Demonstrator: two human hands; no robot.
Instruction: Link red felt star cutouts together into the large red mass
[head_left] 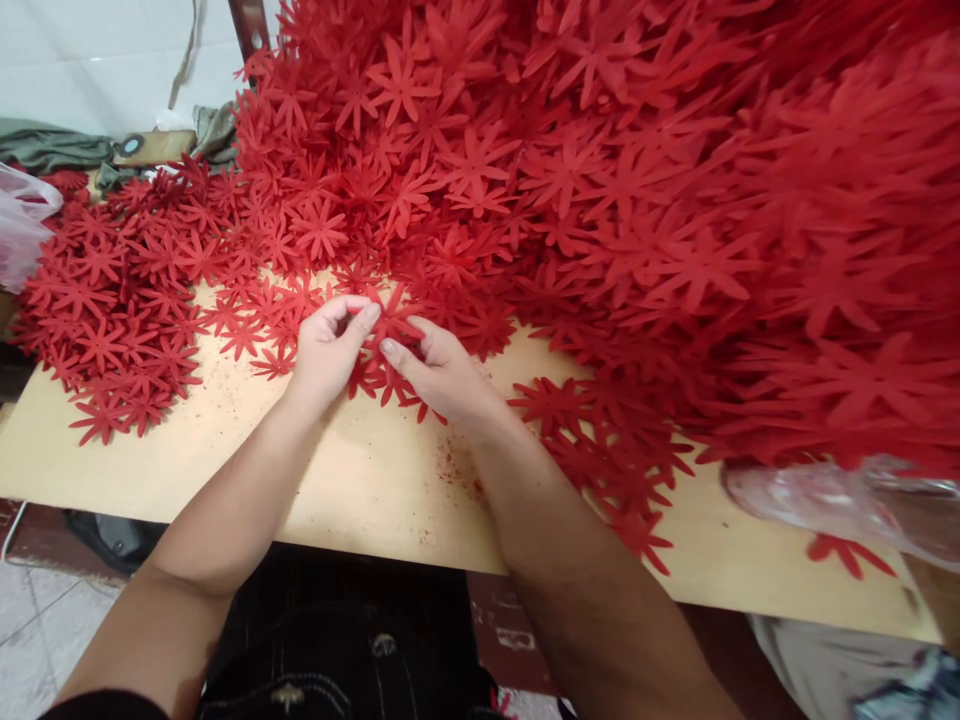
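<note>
Between my two hands is a red flower-shaped cutout [395, 316] with several narrow petals. My left hand [334, 340] pinches a petal on its left side between thumb and forefinger. From the lower right, my right hand [433, 362] grips its edge, also with thumb and finger. More red cutouts lie directly under and around my hands on the pale tabletop [360, 470]. A great heap of the same cutouts [480, 160] rises just beyond them.
A smaller pile of cutouts [105, 290] covers the table's left end. Loose ones [600, 430] spread to the right, near a clear plastic bag [817, 495]. Another plastic bag [26, 225] sits at the far left. Red crumbs [454, 465] dot the table.
</note>
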